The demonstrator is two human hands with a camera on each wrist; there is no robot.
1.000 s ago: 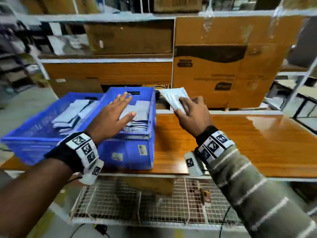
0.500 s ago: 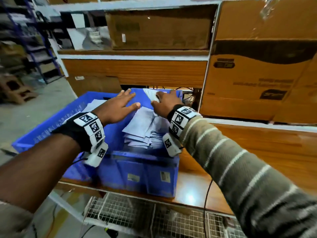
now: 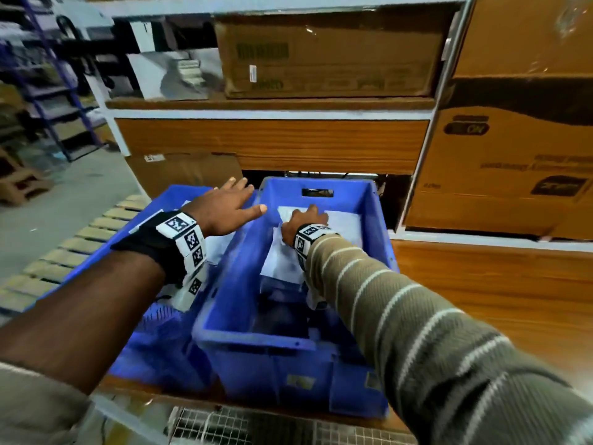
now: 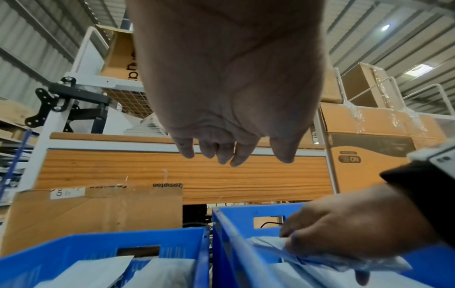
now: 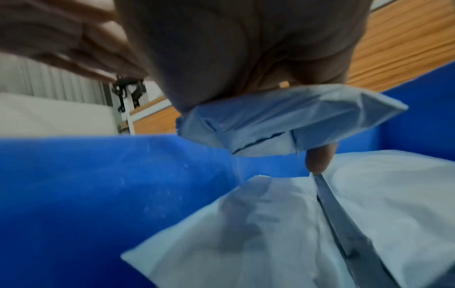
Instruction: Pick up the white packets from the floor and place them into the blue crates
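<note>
Right hand (image 3: 305, 221) has its fingers curled round a white packet (image 5: 283, 120), low inside the right crate (image 3: 375, 226) just over the packets piled there (image 5: 295, 224). Left hand (image 3: 224, 207) is flat, fingers spread, holding nothing, hovering above the left crate (image 4: 98, 245).

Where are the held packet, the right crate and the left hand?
held packet (image 5: 283, 120), right wrist view, its creased middle.
right crate (image 3: 380, 226), head view, right wall.
left hand (image 3: 224, 210), head view, back of the hand.
</note>
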